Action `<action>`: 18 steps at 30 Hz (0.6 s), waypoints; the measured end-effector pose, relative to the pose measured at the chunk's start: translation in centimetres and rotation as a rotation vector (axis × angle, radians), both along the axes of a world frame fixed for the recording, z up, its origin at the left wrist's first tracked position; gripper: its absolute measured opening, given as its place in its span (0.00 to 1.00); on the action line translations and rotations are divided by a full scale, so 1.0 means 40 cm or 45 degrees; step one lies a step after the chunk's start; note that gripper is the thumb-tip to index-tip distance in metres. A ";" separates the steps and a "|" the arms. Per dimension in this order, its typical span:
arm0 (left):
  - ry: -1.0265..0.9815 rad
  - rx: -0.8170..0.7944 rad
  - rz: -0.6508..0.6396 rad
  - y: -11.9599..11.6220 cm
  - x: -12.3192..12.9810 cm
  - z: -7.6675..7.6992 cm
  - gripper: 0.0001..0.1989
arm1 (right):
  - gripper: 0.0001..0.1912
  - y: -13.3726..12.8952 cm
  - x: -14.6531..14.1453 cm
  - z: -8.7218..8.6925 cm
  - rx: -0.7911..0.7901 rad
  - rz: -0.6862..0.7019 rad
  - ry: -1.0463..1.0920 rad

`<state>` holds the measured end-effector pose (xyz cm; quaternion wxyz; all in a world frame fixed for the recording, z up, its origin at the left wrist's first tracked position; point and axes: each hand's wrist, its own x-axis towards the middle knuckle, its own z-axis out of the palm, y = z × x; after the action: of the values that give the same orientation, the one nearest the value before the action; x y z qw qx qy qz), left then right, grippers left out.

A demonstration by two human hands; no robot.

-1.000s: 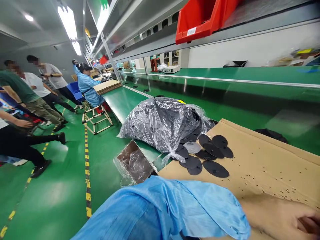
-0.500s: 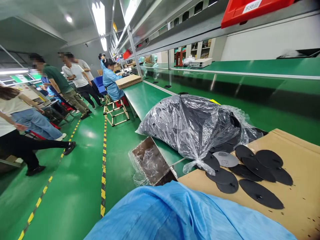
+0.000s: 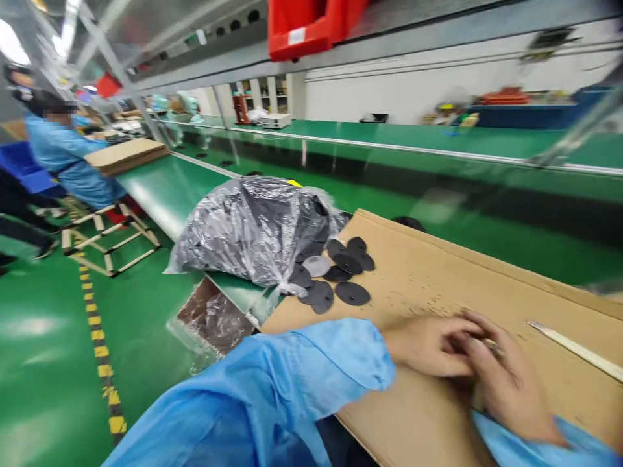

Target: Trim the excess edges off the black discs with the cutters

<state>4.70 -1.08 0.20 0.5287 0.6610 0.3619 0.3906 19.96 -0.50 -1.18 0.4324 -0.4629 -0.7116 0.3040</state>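
My left hand (image 3: 428,345) and my right hand (image 3: 511,383) meet over a brown cardboard sheet (image 3: 413,415), fingers curled in toward each other. Between them shows a small shiny bit, too blurred to name. To the right of my hands lies a slim whitish tool (image 3: 579,350) with a pointed metal tip. Several black oval discs (image 3: 353,293) are scattered on the cardboard, left of my hands and farther off; one grey disc (image 3: 316,266) is among them. Dark crumbs dot the sheet. Beside the discs rests a tied clear plastic bag (image 3: 248,227) full of dark pieces.
An open carton (image 3: 214,318) with plastic film stands below the bench edge at left. A red bin (image 3: 306,32) hangs overhead. Along the green bench, a person in blue (image 3: 68,152) sits by stacked cardboard (image 3: 126,154). A stool frame (image 3: 109,240) stands on the floor.
My view has swung to the right, so the bag and discs now appear farther left. Both my hands and the pointed tool have come into view.
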 end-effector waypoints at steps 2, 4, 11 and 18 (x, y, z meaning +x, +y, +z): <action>-0.005 0.090 -0.051 -0.001 0.006 -0.007 0.28 | 0.29 -0.007 -0.005 0.001 -0.100 0.002 0.059; -0.029 0.136 -0.038 -0.001 0.007 -0.007 0.26 | 0.30 -0.011 -0.014 0.004 -0.091 0.011 0.053; -0.079 0.094 -0.027 -0.015 -0.003 0.011 0.22 | 0.27 -0.026 -0.023 0.015 0.166 0.014 -0.071; -0.001 -0.033 0.050 -0.012 -0.010 0.003 0.20 | 0.15 -0.079 -0.051 0.101 0.693 -0.397 0.028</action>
<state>4.30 -1.55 0.30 0.5297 0.6466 0.3798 0.3963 17.94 -3.67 2.87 0.5895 -0.4304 -0.6825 0.0375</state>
